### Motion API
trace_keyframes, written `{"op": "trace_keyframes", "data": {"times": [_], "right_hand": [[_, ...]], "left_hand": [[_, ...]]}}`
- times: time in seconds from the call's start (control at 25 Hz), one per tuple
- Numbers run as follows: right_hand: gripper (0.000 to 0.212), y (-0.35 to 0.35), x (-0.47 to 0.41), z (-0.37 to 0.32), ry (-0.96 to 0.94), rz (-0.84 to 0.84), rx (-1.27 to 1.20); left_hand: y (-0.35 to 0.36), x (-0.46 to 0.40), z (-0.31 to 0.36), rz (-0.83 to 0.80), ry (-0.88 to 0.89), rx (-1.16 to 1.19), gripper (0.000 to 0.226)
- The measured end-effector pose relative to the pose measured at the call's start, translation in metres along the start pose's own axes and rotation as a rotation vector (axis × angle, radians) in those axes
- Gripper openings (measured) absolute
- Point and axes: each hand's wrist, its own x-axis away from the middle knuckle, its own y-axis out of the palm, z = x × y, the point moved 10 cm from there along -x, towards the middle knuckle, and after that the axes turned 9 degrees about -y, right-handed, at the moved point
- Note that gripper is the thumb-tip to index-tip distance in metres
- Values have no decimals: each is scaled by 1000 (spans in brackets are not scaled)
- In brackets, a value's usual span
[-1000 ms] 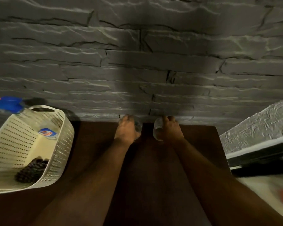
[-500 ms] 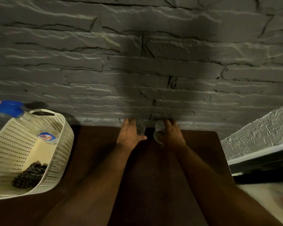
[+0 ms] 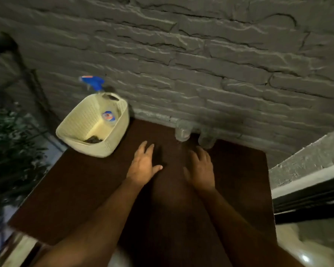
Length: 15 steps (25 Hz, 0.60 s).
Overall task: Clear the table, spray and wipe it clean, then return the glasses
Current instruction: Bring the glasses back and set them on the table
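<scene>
Clear glasses (image 3: 194, 132) stand upright against the wall just beyond both fingertips, left hand (image 3: 143, 165) and right hand (image 3: 201, 168) empty, fingers spread.

1. Left hand (image 3: 144, 166): bare, no glove, no ring or watch visible.
2. Right hand (image 3: 201, 169): bare, same.
3. Both forearms bare to the frame edge, no sleeve or cuff in view.
</scene>
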Motion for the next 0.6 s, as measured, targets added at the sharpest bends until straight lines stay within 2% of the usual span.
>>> {"op": "trace_keyframes", "data": {"times": [0.16, 0.28, 0.6], "right_hand": [[60, 20, 52, -109, -179, -132, -79], [54, 52, 98, -203, -361, -245, -137], [49, 156, 268, -453, -882, -592, -231]], "left_hand": [[-37, 111, -82, 82, -127, 28, 79], [-62, 204, -169, 149, -272, 54, 72], [-101, 481, -415, 274, -793, 40, 65]]}}
